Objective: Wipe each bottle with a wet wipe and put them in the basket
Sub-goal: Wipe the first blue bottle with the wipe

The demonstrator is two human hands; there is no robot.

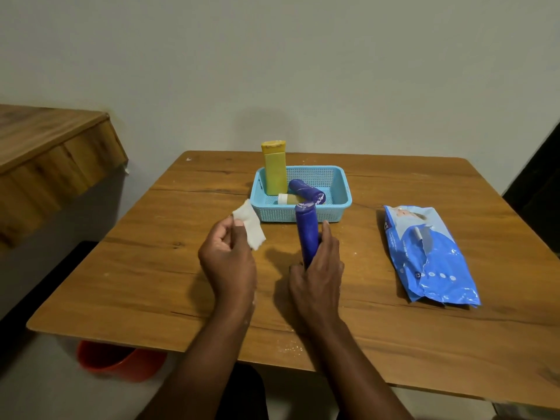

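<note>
My right hand [316, 268] grips a dark blue bottle [306, 228] by its lower part and holds it upright just in front of the light blue basket [339, 189]. My left hand [225, 256] pinches a folded white wet wipe [250, 227] to the left of that bottle, not touching it. Inside the basket a tall yellow bottle [275, 171] stands at the left. A second blue bottle [306, 190] and a small yellowish bottle with a white cap [289, 198] lie beside it.
A blue pack of wet wipes [427, 256] lies on the wooden table [151, 268] at the right. A wooden ledge [48, 153] juts out at the left, beyond the table. A red bucket [118, 360] stands on the floor under the table's near left edge.
</note>
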